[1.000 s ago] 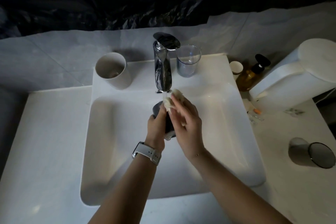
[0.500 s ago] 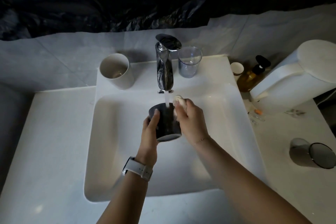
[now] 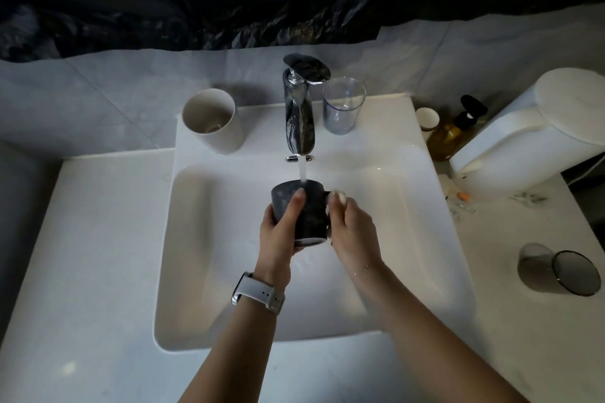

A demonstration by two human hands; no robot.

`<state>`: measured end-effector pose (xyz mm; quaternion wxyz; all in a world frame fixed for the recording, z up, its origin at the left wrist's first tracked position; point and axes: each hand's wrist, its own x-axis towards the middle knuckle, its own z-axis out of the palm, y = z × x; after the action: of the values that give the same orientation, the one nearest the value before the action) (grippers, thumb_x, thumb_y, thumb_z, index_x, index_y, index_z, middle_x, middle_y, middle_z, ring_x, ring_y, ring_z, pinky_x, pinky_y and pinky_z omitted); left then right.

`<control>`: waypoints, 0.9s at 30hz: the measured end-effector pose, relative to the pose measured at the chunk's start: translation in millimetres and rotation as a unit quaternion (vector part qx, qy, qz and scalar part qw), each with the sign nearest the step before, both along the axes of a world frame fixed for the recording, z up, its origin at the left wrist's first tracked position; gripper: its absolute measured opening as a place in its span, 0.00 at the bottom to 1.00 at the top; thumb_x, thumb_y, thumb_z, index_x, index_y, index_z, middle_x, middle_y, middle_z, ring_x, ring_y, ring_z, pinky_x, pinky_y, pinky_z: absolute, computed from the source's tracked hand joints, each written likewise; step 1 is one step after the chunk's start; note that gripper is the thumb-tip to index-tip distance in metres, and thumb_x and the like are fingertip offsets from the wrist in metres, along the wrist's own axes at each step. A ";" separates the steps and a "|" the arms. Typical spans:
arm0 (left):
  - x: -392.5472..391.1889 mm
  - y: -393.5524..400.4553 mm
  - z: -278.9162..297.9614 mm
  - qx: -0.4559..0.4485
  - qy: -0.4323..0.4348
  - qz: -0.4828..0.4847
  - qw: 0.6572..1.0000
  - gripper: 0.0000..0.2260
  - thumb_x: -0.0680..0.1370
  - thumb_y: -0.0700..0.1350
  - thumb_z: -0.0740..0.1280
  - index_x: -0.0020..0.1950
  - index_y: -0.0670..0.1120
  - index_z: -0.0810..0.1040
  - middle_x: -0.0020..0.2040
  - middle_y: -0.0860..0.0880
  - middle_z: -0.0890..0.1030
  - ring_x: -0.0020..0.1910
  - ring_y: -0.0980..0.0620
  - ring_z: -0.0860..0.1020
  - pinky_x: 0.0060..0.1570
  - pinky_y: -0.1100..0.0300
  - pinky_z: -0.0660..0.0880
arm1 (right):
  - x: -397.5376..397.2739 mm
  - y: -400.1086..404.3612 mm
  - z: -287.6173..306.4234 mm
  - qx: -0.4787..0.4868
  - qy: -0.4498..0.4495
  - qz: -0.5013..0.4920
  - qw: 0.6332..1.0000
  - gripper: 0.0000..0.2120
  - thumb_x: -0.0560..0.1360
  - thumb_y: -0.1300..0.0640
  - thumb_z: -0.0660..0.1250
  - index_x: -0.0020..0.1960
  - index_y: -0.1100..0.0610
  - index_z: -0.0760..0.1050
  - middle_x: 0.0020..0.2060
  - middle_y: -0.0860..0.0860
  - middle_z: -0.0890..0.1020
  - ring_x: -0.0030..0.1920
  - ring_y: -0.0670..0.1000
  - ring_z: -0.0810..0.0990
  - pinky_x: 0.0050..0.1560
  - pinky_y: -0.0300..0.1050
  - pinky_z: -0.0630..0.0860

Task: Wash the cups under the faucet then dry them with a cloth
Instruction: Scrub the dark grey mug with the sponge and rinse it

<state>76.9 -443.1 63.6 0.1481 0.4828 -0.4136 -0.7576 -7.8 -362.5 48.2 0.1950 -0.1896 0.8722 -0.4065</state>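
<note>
1. The left hand [image 3: 284,226] had its grip wrapped round the dark cup [image 3: 302,211], held over the sink [image 3: 183,239]; wet, it probably felt slippery, rigid and breakable, best held around the body
2. The right hand [image 3: 352,229] pinched a pale cloth [image 3: 339,197] beside the cup
3. Water from the faucet [image 3: 299,114] fell into the cup
4. Four cups counted: dark, white [image 3: 212,121], clear [image 3: 342,105], and a tinted one [image 3: 556,271] lying on the worktop [image 3: 82,271]
</note>
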 end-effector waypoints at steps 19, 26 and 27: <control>-15.0 -32.1 0.6 0.123 -0.014 -0.084 0.989 0.24 0.75 0.61 0.69 0.63 0.46 0.75 0.56 0.39 0.82 0.57 0.41 0.81 0.58 0.46 0.79 | -49.2 -25.4 20.1 -0.054 -0.205 -0.041 0.976 0.22 0.78 0.41 0.58 0.39 0.57 0.77 0.33 0.58 0.81 0.25 0.56 0.76 0.25 0.43 0.72; -10.2 -58.8 -6.5 0.156 0.019 -0.162 0.974 0.33 0.70 0.64 0.71 0.67 0.44 0.75 0.64 0.37 0.78 0.61 0.36 0.78 0.62 0.42 0.75 | -34.6 -8.0 19.7 -0.158 -0.390 -0.032 0.906 0.17 0.78 0.46 0.64 0.38 0.57 0.72 0.31 0.56 0.72 0.22 0.50 0.68 0.27 0.39 0.65; -8.9 -57.8 -10.8 0.156 0.022 -0.131 0.979 0.32 0.71 0.64 0.70 0.67 0.43 0.75 0.65 0.36 0.78 0.61 0.35 0.78 0.61 0.41 0.76 | -27.8 -7.3 18.1 -0.181 -0.365 -0.035 0.913 0.16 0.78 0.47 0.63 0.39 0.57 0.72 0.32 0.56 0.73 0.23 0.50 0.70 0.28 0.41 0.67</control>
<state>68.0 -501.0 52.8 -0.0203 0.4251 -0.3465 -0.8359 -35.6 -369.7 66.3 0.4477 -0.0292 0.6578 -0.6050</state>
